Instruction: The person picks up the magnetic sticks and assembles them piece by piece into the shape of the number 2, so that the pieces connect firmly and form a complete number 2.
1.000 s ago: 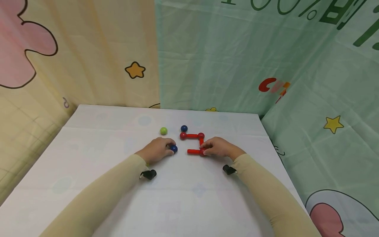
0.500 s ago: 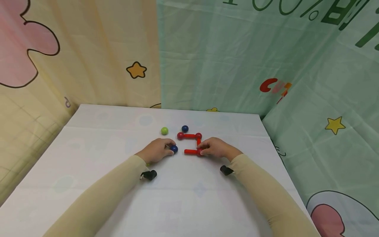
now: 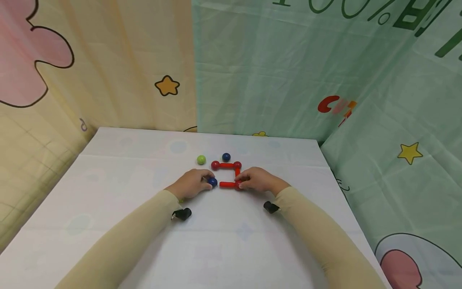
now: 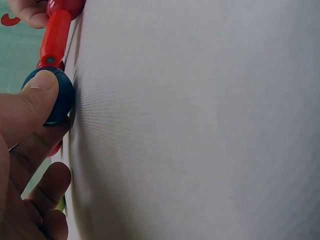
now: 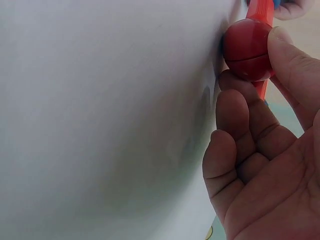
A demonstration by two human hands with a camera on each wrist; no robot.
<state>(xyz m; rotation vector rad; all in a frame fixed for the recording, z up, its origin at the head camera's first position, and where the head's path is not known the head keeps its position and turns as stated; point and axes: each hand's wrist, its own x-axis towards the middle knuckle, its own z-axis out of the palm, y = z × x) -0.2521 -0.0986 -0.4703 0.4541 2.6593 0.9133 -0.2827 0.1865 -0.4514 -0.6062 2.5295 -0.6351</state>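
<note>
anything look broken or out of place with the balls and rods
Nothing stands out. The red ball-and-rod frame is open on its left, where the left hand holds a dark blue ball.

My feeds: head, high, facing forward-down over the table (image 3: 223, 249); two wrists, close, low, sharing one red rod (image 4: 56, 35).
</note>
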